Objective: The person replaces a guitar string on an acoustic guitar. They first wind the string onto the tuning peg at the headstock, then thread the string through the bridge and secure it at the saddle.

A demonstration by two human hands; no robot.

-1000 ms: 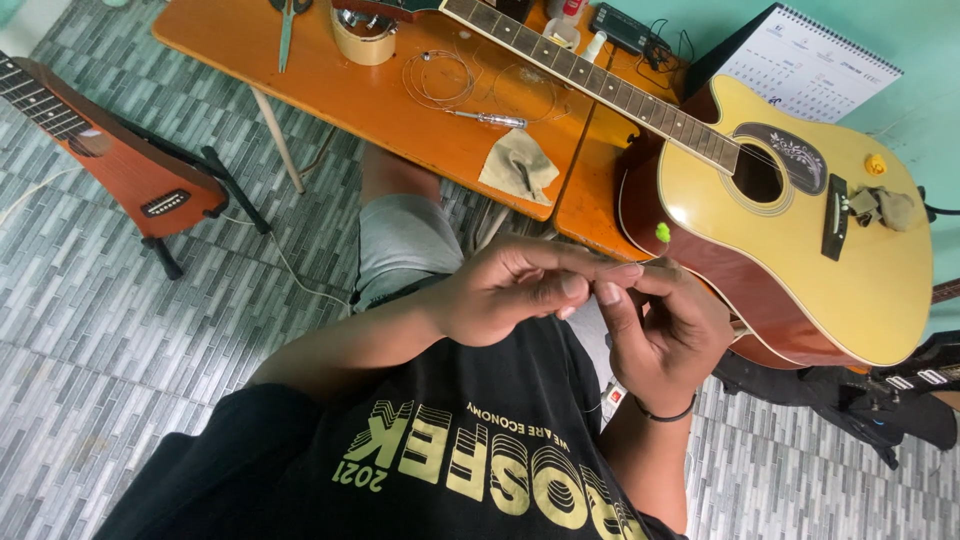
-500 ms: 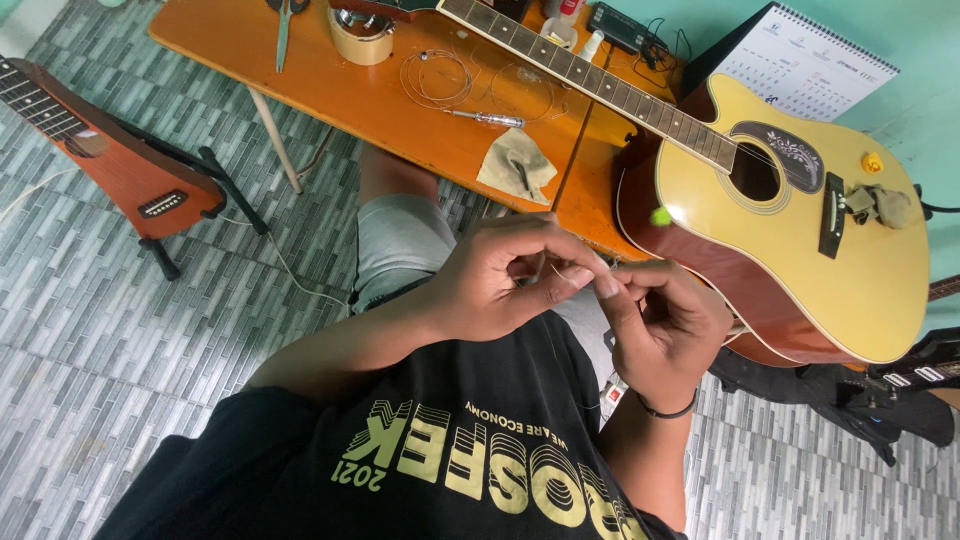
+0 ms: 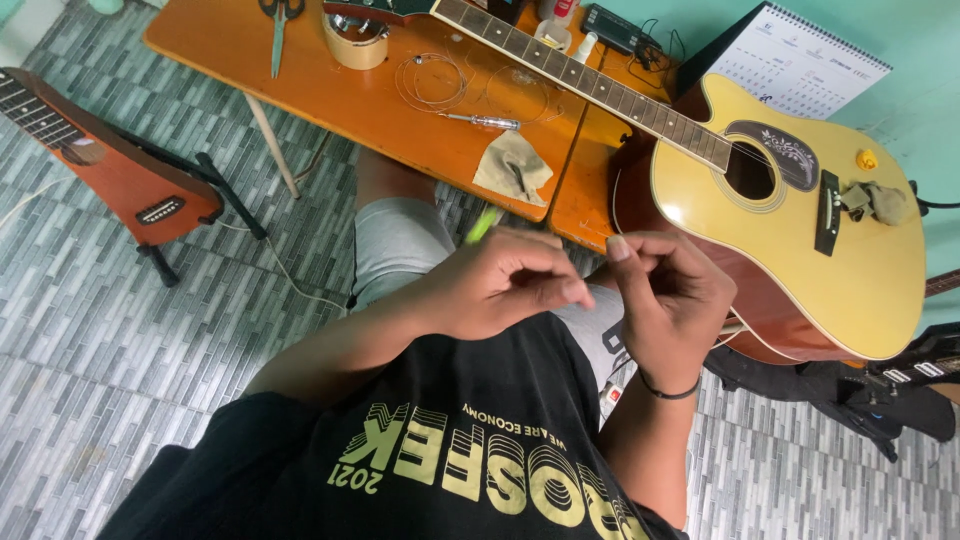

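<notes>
1. Your left hand (image 3: 500, 285) pinches shut on a green pick (image 3: 482, 226), which pokes out at its 12 o'clock.
2. Your right hand (image 3: 670, 295) is curled narrow; whether it holds anything, I cannot tell.
3. Keep both fingertips close and steady.
4. The guitar (image 3: 800, 210) lies at 2 o'clock, near your right hand; the table (image 3: 330, 110) stands at 11.

Grey tiled floor (image 3: 120, 330) — orange table (image 3: 330, 110)
</notes>
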